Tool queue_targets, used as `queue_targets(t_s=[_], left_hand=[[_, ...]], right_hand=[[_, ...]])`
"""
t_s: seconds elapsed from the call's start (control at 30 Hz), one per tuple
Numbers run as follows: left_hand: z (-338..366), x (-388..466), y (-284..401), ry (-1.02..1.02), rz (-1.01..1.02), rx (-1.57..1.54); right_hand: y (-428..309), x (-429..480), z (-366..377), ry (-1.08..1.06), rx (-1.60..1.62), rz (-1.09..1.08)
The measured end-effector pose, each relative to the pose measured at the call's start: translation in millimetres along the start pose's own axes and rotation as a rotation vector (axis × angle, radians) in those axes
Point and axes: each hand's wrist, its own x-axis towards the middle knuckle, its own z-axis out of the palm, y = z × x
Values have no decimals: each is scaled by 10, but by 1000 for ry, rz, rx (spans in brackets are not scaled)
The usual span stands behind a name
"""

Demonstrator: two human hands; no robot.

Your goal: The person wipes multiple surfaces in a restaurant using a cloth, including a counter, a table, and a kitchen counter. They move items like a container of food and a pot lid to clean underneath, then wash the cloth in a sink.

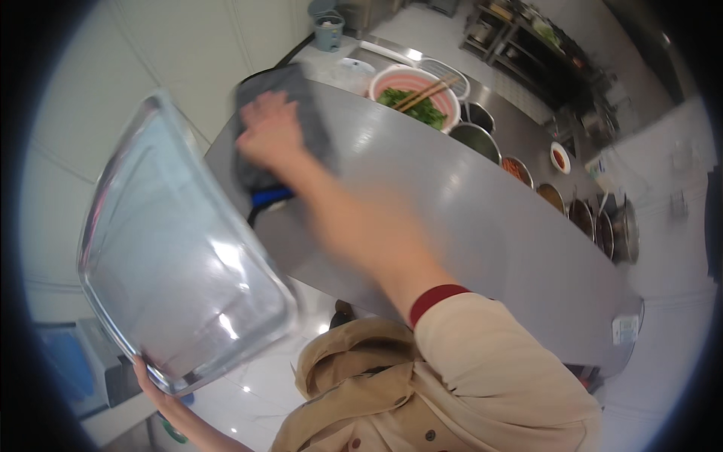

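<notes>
My left hand (148,377) grips the rim of a shiny rectangular metal tray (186,243), which is tilted up off the left side of the steel worktable (452,214). Only a few of its fingers show at the tray's lower corner. My right hand (272,129), a little blurred, is spread with its palm down on a dark grey cloth-like item (313,107) at the table's far left end. A blue strip (271,196) shows at that item's near edge. Whether the fingers press it or grasp it, I cannot tell.
Along the table's far side stand a pink-and-white bowl (379,85) of leafy greens with chopsticks (425,95), several metal pots and bowls (475,141), and a small white dish (560,157) of red sauce. A lidded bin (329,35) stands beyond, near the pale wall (186,39).
</notes>
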Motion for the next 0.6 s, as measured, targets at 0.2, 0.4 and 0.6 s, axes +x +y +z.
queue_targets(t_s=[0.2, 0.4, 0.6], left_hand=[[363, 38, 165, -381, -70, -68], [1098, -60, -45, -525, -134, -145], [1900, -799, -334, -588, -87, -109]], right_hand=[[-572, -1201, -573, -330, 291, -139], [1202, -2892, -2231, 103, 81, 137], [2508, -5053, -3879, -59, -548, 660]])
